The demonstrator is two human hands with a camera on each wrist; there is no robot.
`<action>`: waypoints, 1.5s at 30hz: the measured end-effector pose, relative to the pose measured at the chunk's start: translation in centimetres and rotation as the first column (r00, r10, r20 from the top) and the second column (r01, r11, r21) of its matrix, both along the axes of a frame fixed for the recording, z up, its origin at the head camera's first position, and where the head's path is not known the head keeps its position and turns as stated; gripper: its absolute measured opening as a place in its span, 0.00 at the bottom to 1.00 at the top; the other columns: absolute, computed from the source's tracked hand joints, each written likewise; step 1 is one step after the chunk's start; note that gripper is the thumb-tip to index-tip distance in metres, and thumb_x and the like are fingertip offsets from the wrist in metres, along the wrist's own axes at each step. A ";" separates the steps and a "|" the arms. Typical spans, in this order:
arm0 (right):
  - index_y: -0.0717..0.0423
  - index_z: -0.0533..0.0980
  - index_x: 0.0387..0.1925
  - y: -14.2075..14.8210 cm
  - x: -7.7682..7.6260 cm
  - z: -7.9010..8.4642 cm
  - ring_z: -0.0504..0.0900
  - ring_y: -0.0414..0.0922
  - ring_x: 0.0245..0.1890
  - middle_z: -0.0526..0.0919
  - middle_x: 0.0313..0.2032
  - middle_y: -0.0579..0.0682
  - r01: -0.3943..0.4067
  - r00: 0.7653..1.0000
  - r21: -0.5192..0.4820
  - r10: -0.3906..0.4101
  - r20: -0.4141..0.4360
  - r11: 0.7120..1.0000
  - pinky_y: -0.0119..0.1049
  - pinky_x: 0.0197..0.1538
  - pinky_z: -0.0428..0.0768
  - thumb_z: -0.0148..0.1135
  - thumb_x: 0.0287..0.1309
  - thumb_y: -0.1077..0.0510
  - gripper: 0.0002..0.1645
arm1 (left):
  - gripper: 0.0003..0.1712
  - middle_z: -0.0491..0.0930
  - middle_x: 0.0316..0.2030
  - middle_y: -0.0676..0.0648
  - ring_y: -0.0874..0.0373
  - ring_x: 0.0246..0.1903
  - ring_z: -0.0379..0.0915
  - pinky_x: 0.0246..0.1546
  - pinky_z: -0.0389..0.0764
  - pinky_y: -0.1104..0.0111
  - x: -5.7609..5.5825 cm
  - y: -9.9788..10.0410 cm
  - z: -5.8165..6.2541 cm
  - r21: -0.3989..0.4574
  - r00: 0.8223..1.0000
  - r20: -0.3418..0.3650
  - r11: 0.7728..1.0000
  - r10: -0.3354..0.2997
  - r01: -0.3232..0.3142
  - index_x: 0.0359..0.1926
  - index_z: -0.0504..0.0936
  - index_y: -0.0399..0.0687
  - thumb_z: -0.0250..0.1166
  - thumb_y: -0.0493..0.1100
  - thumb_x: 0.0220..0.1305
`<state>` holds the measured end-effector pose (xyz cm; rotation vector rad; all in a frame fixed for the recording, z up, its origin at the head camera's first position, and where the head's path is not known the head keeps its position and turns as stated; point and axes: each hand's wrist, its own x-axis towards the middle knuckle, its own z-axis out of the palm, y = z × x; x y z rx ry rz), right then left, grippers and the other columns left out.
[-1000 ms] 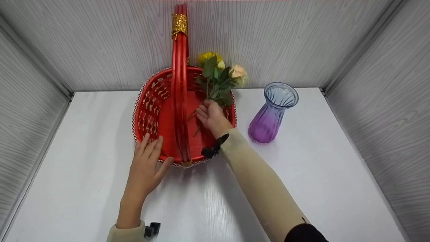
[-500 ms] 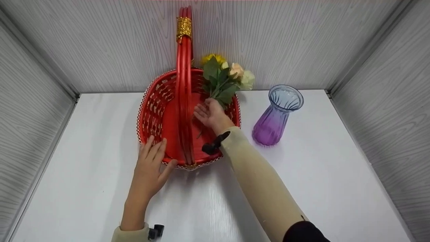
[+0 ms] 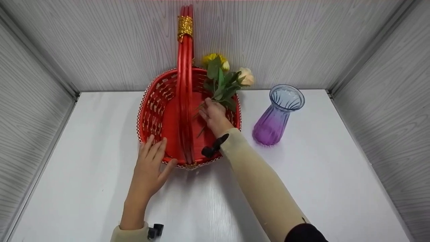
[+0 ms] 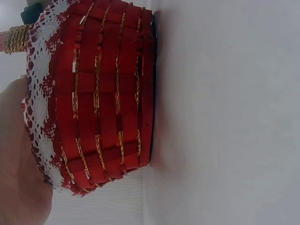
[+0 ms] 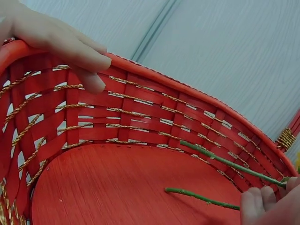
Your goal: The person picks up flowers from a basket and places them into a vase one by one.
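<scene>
Inside the red basket [image 3: 171, 114], green stems [image 5: 222, 160] in right fingers [image 5: 253, 202], leaves [image 3: 230, 91] beyond

Right hand [image 3: 215, 116] over basket [image 3: 170, 117] — apparently pinching flower stems [image 3: 200, 132].

Red basket [image 3: 171, 117], vase [image 3: 271, 126] — blue fading to purple, yellow flower [image 3: 209, 58]

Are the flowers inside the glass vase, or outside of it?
Outside. The flowers have their stems in the red basket, at the right hand; the vase stands apart from them.
</scene>
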<state>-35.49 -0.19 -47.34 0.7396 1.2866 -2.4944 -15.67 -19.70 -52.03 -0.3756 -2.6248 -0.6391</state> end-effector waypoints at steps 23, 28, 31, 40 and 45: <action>0.60 0.78 0.47 1.3 2.0 2.4 0.84 0.46 0.35 0.84 0.41 0.57 -0.005 0.988 -0.056 -0.003 -0.154 0.998 0.44 0.51 0.85 0.56 0.70 0.65 0.08 | 0.41 0.73 0.66 0.40 0.44 0.76 0.49 0.77 0.42 0.48 0.0 -0.4 -0.2 0.012 1.000 -0.010 1.000 0.000 0.000 0.73 0.65 0.43 0.60 0.61 0.68; 0.61 0.78 0.44 2.2 2.3 3.2 0.85 0.46 0.35 0.84 0.40 0.57 -0.009 0.986 -0.058 0.000 -0.164 0.998 0.42 0.49 0.85 0.57 0.69 0.66 0.06 | 0.41 0.73 0.65 0.39 0.43 0.76 0.49 0.77 0.42 0.48 0.1 -0.3 -0.3 0.016 1.000 -0.015 1.000 -0.005 0.005 0.73 0.65 0.42 0.60 0.60 0.68; 0.62 0.78 0.44 2.7 2.6 3.9 0.86 0.46 0.35 0.84 0.38 0.56 -0.016 0.984 -0.056 0.006 -0.179 0.998 0.41 0.47 0.86 0.57 0.69 0.66 0.06 | 0.41 0.73 0.65 0.39 0.43 0.76 0.49 0.77 0.42 0.48 0.1 -0.2 -0.2 0.018 1.000 -0.011 1.000 -0.004 0.004 0.73 0.65 0.42 0.60 0.60 0.68; 0.64 0.77 0.44 4.4 3.3 6.5 0.85 0.46 0.36 0.83 0.38 0.57 -0.034 0.966 -0.042 0.023 -0.258 0.999 0.46 0.58 0.81 0.56 0.70 0.67 0.06 | 0.40 0.73 0.66 0.40 0.44 0.76 0.50 0.76 0.44 0.48 0.0 0.1 0.0 0.020 1.000 -0.017 1.000 0.007 -0.006 0.72 0.67 0.41 0.60 0.60 0.68; 0.64 0.77 0.47 5.8 3.5 8.1 0.85 0.46 0.37 0.83 0.39 0.57 -0.026 0.964 -0.057 0.010 -0.265 0.998 0.42 0.52 0.84 0.55 0.70 0.66 0.08 | 0.41 0.73 0.66 0.40 0.44 0.76 0.49 0.77 0.43 0.48 -0.1 0.2 -0.1 0.019 1.000 -0.008 1.000 0.003 -0.002 0.73 0.66 0.43 0.60 0.61 0.68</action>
